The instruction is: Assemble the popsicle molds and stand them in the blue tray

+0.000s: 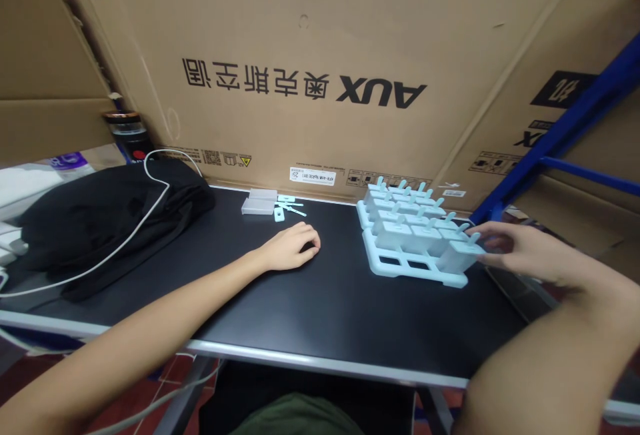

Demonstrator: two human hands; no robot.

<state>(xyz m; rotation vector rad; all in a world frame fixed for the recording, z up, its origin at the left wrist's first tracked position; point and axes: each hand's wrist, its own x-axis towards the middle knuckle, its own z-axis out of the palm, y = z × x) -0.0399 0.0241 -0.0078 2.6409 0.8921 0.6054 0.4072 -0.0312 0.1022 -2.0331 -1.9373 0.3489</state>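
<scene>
A light-blue ice pop mould set stands on the right of the black table, its several lidded moulds with upright stick handles seated in a rack. My right hand reaches in from the right, fingers bent around the side of the front-right ice pop mould; some fingertips are hidden behind it. Two rack openings beside that mould hold nothing. My left hand rests on the tabletop, fingers loosely curled with nothing in them. Behind it lie small light-blue pieces and a translucent plastic box.
A large cardboard box stands along the table's back edge. On the left are black cloth, a white cable and a dark jar. A blue metal frame rises at right. A dark flat object lies below my right hand.
</scene>
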